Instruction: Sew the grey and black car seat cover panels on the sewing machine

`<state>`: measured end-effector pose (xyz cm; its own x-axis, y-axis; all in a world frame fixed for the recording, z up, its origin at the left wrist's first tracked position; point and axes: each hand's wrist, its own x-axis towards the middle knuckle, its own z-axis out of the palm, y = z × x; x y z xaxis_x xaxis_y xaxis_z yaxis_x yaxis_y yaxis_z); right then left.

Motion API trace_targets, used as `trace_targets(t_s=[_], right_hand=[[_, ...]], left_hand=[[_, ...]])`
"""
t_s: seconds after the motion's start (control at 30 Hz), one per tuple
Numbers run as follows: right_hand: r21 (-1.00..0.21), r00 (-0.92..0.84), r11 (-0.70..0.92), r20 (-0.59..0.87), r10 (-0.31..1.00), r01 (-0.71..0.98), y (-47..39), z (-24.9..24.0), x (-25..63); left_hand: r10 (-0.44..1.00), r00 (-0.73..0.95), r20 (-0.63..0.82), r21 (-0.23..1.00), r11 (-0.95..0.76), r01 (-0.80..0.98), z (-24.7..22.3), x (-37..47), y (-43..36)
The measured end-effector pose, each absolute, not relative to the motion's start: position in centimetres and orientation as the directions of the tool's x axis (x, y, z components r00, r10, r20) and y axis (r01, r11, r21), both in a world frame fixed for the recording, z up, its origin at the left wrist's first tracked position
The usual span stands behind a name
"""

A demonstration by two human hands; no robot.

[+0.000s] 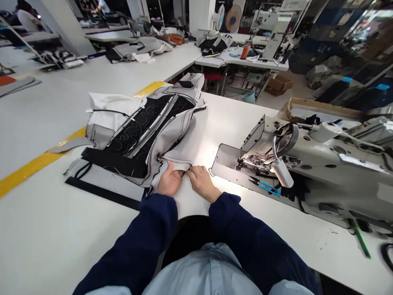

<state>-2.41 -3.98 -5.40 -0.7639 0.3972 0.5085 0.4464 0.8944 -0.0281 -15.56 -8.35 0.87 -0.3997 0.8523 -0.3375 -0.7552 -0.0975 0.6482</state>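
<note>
A sewn cover of grey and black fabric (184,144) lies on the white table in front of me, with curved seams and a stitched black panel. My left hand (170,180) grips its near edge, thumb on top and the other fingers mostly hidden beneath. Close by on the right, my right hand (201,180) pinches the same edge between thumb and fingers. A sewing machine (307,151) with a lit lamp (282,173) stands to the right of my hands, apart from the cover. Blue thread snips (267,187) lie at the machine's base.
Yellow tape (39,164) runs along the table at the left. A green stick-like tool (361,239) lies at the near right. Behind the machine is a cardboard box (288,107). More fabric pieces (144,46) lie on the far table, and people sit in the background.
</note>
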Motion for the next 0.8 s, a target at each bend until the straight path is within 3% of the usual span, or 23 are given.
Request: trace_targets(t_s=[0.1,0.2,0.37,0.53,0.7,0.8], right_hand=[[-0.065,-0.700,0.923,0.633,0.331,0.378,-5.9,-5.2,-1.2],[-0.150,-0.606,0.904,0.697,0.384,0.400,-6.6,-4.6,-0.9],[-0.111,-0.743,0.923,0.562,0.363,0.368,-6.3,-4.3,-2.1],[-0.117,-0.886,0.962,0.374,0.274,0.248,-8.6,-5.3,-2.5],[-0.123,-0.889,0.991,0.446,0.105,0.055,-12.4,-4.3,-4.1],[-0.090,-0.897,0.994,0.432,0.092,0.059,-13.6,-3.4,-7.0]], left_hand=[[0.874,-0.452,-0.178,0.811,-0.130,-0.571,1.2,-17.1,-9.8],[0.917,-0.393,-0.072,0.900,-0.110,-0.421,1.3,-18.1,-10.8],[0.940,-0.292,-0.174,0.926,0.055,-0.373,1.1,-18.4,-11.1],[0.911,-0.341,-0.230,0.972,0.200,-0.121,2.4,-21.1,-11.0],[0.844,-0.378,-0.381,0.898,0.435,0.066,4.2,-22.0,-11.7],[0.826,-0.357,-0.436,0.855,0.504,0.121,4.9,-20.6,-12.2]])
